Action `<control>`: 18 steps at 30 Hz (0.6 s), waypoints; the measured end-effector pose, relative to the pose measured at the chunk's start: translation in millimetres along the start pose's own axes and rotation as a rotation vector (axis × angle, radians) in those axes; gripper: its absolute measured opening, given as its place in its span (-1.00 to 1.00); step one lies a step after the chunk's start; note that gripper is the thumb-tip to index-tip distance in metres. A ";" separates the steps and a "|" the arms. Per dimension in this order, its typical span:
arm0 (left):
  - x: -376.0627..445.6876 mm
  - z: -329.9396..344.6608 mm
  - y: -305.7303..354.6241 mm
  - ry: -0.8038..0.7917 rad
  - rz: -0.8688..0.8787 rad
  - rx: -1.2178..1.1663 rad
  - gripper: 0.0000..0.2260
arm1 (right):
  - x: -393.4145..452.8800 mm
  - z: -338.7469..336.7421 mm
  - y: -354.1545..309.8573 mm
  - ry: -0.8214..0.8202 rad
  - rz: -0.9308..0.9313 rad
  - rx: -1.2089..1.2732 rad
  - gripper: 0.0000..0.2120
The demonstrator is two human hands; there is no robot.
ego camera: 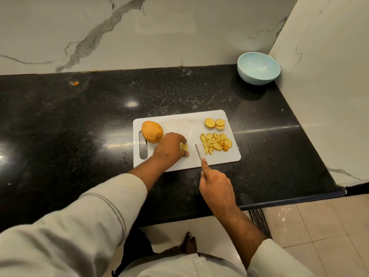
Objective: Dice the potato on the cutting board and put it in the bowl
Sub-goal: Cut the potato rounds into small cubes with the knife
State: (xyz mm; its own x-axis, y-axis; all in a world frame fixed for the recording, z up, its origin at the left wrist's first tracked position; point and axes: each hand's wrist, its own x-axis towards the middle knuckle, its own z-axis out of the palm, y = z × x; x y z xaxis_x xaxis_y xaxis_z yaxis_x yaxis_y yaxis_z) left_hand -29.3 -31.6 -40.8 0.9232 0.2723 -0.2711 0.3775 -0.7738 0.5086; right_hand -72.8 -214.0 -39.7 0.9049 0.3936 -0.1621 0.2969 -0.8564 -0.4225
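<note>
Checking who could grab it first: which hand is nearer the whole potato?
Left. The left hand sits just right of the whole potato, holding a potato piece; the right hand holds the knife farther right.

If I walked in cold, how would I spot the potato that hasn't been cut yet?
Find the white cutting board on the black counter. At its left end, beside the handle slot, sits the uncut potato, just beyond the left hand. It is the only piece that is whole, rounded and brown-skinned; the slices and diced bits lie at the right end.
</note>
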 end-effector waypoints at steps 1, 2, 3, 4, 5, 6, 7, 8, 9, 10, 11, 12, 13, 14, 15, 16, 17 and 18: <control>-3.5 6.2 2.7 0.048 -0.051 -0.077 -0.55 | 1.5 0.1 -1.1 0.000 -0.002 -0.004 -0.52; -7.2 12.2 5.8 0.097 -0.095 -0.138 -0.54 | 3.2 0.3 -2.7 0.000 -0.003 -0.009 -0.52; -10.9 17.9 9.6 0.145 -0.134 -0.181 -0.53 | 4.6 0.3 -4.1 -0.001 -0.003 -0.015 -0.52; -13.8 22.7 13.4 0.181 -0.166 -0.209 -0.52 | 5.9 0.4 -5.0 -0.002 -0.003 -0.022 -0.52; -15.8 26.2 16.3 0.206 -0.192 -0.231 -0.50 | 6.6 0.9 -5.7 -0.005 0.000 -0.027 -0.52; -17.5 28.2 17.4 0.218 -0.210 -0.251 -0.48 | 6.8 1.2 -6.1 -0.008 0.005 -0.028 -0.52; -18.6 28.3 16.7 0.220 -0.217 -0.268 -0.45 | 6.1 1.5 -6.2 -0.012 0.011 -0.026 -0.53; -19.1 26.3 14.0 0.209 -0.210 -0.276 -0.44 | 4.8 1.9 -6.0 -0.017 0.017 -0.022 -0.53; -18.9 22.1 9.5 0.187 -0.189 -0.272 -0.43 | 2.8 2.6 -5.3 -0.024 0.021 -0.017 -0.52; -17.9 16.5 3.5 0.150 -0.164 -0.259 -0.42 | 0.5 3.6 -4.7 -0.031 0.027 -0.013 -0.52; -16.3 10.2 -2.6 0.098 -0.138 -0.242 -0.40 | -1.7 4.7 -4.7 -0.038 0.035 -0.008 -0.52; -14.5 4.2 -7.8 0.037 -0.115 -0.218 -0.37 | -3.4 6.0 -5.3 -0.044 0.042 -0.004 -0.52; -12.6 -0.9 -11.2 -0.015 -0.095 -0.178 -0.35 | -4.7 7.5 -6.1 -0.048 0.048 0.000 -0.52; -10.7 -4.9 -12.9 -0.044 -0.080 -0.130 -0.36 | -5.5 9.1 -7.1 -0.051 0.051 0.002 -0.52; -8.7 -7.7 -13.3 -0.054 -0.067 -0.093 -0.37 | -6.2 10.9 -8.4 -0.052 0.057 0.004 -0.52; -6.9 -9.4 -12.8 -0.056 -0.053 -0.078 -0.39 | -6.6 12.1 -9.8 -0.053 0.064 0.010 -0.52; -5.7 -10.1 -11.9 -0.055 -0.038 -0.078 -0.41 | -7.4 13.0 -11.3 -0.058 0.075 0.021 -0.52; -4.6 -10.4 -10.7 -0.053 -0.027 -0.082 -0.43 | -8.1 13.8 -12.9 -0.063 0.088 0.035 -0.51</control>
State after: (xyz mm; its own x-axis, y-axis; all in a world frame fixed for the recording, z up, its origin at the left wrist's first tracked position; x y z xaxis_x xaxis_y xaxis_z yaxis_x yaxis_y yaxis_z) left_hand -36.8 -18.7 -36.5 0.9085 0.2598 -0.3273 0.4086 -0.7164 0.5655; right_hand -88.1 -201.6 -45.3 0.9057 0.3385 -0.2551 0.2053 -0.8769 -0.4347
